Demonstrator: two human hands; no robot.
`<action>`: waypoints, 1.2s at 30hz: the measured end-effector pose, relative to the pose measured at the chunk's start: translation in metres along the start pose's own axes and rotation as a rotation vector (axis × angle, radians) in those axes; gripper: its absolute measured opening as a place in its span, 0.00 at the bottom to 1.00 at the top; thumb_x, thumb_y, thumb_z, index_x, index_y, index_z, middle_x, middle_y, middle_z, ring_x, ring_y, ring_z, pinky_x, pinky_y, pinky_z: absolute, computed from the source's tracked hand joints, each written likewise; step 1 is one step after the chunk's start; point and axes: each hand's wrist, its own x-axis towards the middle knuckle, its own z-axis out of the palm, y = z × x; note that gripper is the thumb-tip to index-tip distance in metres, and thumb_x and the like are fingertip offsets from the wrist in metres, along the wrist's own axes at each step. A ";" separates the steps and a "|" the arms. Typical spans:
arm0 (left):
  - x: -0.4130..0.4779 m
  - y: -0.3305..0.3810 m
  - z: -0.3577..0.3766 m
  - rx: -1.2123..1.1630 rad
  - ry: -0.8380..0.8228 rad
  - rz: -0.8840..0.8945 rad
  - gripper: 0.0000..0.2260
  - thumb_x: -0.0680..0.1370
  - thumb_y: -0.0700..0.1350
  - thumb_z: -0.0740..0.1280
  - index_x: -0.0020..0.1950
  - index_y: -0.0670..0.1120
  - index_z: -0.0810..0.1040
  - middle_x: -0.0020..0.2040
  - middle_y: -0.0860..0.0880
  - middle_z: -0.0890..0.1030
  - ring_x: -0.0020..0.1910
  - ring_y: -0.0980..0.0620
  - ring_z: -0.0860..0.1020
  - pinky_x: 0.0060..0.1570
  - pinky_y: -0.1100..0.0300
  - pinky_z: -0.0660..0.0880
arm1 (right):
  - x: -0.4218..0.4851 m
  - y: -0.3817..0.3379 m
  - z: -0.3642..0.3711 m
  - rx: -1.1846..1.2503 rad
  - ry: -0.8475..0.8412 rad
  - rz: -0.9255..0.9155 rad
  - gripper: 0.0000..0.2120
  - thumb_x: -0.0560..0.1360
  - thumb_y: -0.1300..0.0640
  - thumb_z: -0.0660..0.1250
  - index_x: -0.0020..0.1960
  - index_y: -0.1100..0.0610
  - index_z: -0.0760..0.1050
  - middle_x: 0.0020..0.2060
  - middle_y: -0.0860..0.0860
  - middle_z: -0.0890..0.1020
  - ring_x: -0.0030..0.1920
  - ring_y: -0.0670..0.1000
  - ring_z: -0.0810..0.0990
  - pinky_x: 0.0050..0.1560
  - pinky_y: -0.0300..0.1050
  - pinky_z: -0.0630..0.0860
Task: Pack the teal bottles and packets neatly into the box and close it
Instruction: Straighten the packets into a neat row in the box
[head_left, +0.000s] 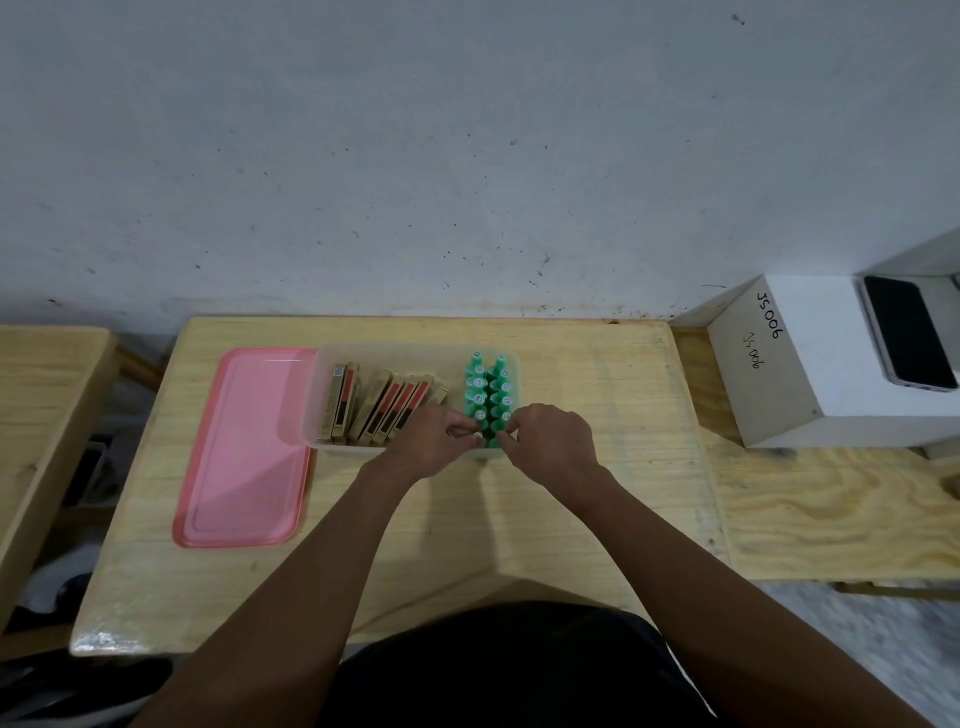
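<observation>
A clear plastic box (410, 349) stands on the wooden table. Several teal bottles (490, 387) stand upright in two rows at its right end. Several tan packets (382, 402) with red and black stripes lean on edge in its left part. My left hand (435, 439) and my right hand (545, 439) meet at the box's near right corner, each with its fingertips pinched on a teal bottle in the nearest row. The pink lid (244, 449) lies flat to the left of the box, touching its side.
A white cardboard box (810, 374) marked JS006 sits at the right, with a black phone (906, 332) on top. Another wooden table (47, 395) lies to the left, and a wall rises right behind the table.
</observation>
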 end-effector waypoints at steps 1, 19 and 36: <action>0.000 0.000 0.000 -0.007 0.002 -0.004 0.15 0.74 0.47 0.71 0.59 0.43 0.81 0.54 0.45 0.84 0.44 0.58 0.78 0.42 0.72 0.69 | -0.001 0.001 -0.001 0.007 -0.004 -0.006 0.13 0.77 0.45 0.62 0.50 0.51 0.82 0.45 0.48 0.84 0.45 0.51 0.82 0.44 0.45 0.75; -0.047 -0.080 -0.100 0.046 0.725 -0.261 0.15 0.77 0.47 0.66 0.62 0.44 0.78 0.57 0.41 0.77 0.57 0.44 0.76 0.54 0.57 0.72 | 0.015 -0.086 0.003 0.229 0.079 -0.206 0.10 0.76 0.49 0.62 0.48 0.48 0.82 0.45 0.46 0.84 0.45 0.51 0.82 0.44 0.48 0.79; -0.035 -0.114 -0.127 -0.282 0.347 -0.271 0.11 0.77 0.44 0.67 0.55 0.40 0.82 0.48 0.43 0.85 0.45 0.48 0.83 0.53 0.53 0.80 | 0.078 -0.180 0.049 -0.008 -0.215 -0.378 0.14 0.78 0.52 0.59 0.60 0.49 0.78 0.57 0.54 0.73 0.57 0.55 0.74 0.44 0.48 0.72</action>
